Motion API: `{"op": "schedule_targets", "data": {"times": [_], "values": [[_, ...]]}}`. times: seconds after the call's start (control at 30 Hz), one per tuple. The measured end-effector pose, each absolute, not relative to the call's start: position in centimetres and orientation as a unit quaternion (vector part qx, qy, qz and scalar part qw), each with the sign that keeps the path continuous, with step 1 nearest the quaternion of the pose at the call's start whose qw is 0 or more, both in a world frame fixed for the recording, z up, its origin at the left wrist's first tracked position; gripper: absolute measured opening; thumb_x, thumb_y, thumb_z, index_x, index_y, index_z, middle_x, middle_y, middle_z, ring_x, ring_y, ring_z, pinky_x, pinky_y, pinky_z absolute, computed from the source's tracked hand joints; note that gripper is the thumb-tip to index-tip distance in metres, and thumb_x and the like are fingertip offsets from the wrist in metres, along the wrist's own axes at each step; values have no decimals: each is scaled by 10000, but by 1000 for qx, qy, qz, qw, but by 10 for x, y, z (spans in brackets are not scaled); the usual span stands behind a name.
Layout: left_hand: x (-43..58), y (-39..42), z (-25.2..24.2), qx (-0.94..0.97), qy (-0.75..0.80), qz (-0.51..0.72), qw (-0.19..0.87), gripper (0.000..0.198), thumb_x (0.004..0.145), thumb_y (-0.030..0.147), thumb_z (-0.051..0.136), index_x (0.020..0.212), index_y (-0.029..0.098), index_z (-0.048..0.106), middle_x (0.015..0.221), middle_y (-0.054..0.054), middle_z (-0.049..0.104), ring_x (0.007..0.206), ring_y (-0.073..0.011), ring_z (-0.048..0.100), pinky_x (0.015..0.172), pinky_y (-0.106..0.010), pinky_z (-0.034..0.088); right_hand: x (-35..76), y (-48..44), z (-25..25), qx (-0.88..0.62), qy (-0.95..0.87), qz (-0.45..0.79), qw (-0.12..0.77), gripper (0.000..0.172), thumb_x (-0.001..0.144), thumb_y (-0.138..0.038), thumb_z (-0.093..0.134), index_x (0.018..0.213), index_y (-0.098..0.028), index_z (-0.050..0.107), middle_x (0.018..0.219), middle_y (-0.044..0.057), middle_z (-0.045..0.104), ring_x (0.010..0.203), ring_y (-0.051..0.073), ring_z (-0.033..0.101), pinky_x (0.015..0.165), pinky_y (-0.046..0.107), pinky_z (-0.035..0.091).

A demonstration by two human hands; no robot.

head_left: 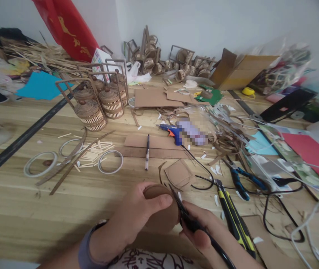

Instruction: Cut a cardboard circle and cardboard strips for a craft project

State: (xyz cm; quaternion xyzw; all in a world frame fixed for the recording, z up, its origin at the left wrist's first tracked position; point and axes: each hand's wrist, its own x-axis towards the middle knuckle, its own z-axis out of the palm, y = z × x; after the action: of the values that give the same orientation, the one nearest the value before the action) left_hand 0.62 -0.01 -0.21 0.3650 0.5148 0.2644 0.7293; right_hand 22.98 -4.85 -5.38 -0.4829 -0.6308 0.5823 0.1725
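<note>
My left hand (139,205) grips a brown cardboard disc (162,216), its thumb flat across the face. In my right hand (201,228) are black-handled scissors (186,216), their blades at the disc's right edge. How far the blades are apart is hard to make out. Just beyond lies a cardboard square (178,173) with rounded lines on it. A pen (147,153) rests on cardboard strips (128,151) farther ahead.
Two yellow-black cutters (234,218) and blue-handled pliers (239,181) lie at right. A blue glue gun (173,132) is mid-table, its cable trailing. Left are white rings (110,162), small sticks (93,155) and lidded baskets (90,116). A cardboard box (243,71) stands behind.
</note>
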Motion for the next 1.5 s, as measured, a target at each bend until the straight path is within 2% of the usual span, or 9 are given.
{"op": "schedule_targets", "data": {"times": [0.27, 0.43, 0.57, 0.7, 0.97, 1.13, 1.23, 1.37, 1.5], "values": [[7, 1, 5, 382, 557, 233, 700, 504, 599, 495, 812, 971, 173, 704, 932, -63, 769, 951, -297, 676, 779, -349, 477, 227, -45, -50, -471, -638, 588, 160, 604, 824, -805, 577, 956, -216, 600, 636, -49, 515, 572, 125, 455, 501, 227, 354], [7, 2, 7, 392, 552, 235, 697, 513, 596, 497, 796, 968, 154, 718, 941, -71, 779, 926, -292, 680, 784, -350, 484, 219, -46, -31, -470, -638, 584, 173, 541, 886, -752, 527, 938, -216, 579, 646, -48, 509, 577, 123, 444, 517, 229, 360], [8, 1, 9, 387, 556, 237, 697, 502, 592, 493, 798, 961, 161, 717, 930, -62, 785, 911, -283, 690, 769, -339, 492, 212, -48, -7, -482, -643, 557, 207, 476, 941, -690, 481, 914, -220, 556, 704, -30, 528, 637, 133, 472, 593, 235, 404], [8, 1, 10, 394, 566, 228, 688, 511, 589, 497, 795, 968, 161, 721, 923, -64, 782, 887, -280, 688, 741, -337, 484, 211, -48, 1, -476, -650, 553, 212, 492, 947, -699, 465, 941, -220, 580, 735, -15, 541, 662, 142, 492, 629, 239, 445], [7, 1, 7, 415, 543, 229, 693, 479, 630, 497, 782, 956, 150, 732, 918, -73, 784, 880, -278, 690, 747, -336, 496, 214, -54, -15, -489, -637, 545, 241, 554, 932, -732, 461, 987, -204, 621, 826, 14, 543, 753, 164, 523, 693, 252, 496], [8, 1, 7, 416, 534, 231, 699, 483, 629, 487, 777, 958, 137, 732, 945, -93, 788, 901, -289, 697, 770, -346, 505, 221, -49, -51, -458, -626, 597, 205, 638, 845, -821, 521, 878, -193, 629, 691, -18, 496, 634, 133, 482, 544, 221, 439], [7, 0, 7, 426, 532, 229, 695, 480, 637, 490, 776, 959, 136, 738, 950, -97, 789, 905, -294, 695, 773, -351, 504, 225, -43, -64, -451, -619, 614, 192, 659, 822, -842, 532, 874, -192, 630, 698, -16, 507, 633, 130, 491, 531, 219, 428], [7, 0, 7, 426, 526, 232, 699, 466, 644, 477, 774, 966, 142, 741, 954, -92, 791, 917, -293, 696, 787, -353, 502, 225, -41, -60, -442, -619, 625, 172, 688, 812, -869, 503, 837, -191, 616, 707, -12, 507, 639, 132, 497, 536, 222, 429], [7, 0, 8, 428, 518, 228, 705, 454, 645, 481, 776, 950, 147, 742, 943, -78, 795, 911, -289, 698, 770, -343, 502, 219, -47, -38, -472, -623, 589, 203, 627, 846, -817, 526, 848, -195, 604, 722, -15, 496, 663, 136, 489, 583, 231, 448]]}}
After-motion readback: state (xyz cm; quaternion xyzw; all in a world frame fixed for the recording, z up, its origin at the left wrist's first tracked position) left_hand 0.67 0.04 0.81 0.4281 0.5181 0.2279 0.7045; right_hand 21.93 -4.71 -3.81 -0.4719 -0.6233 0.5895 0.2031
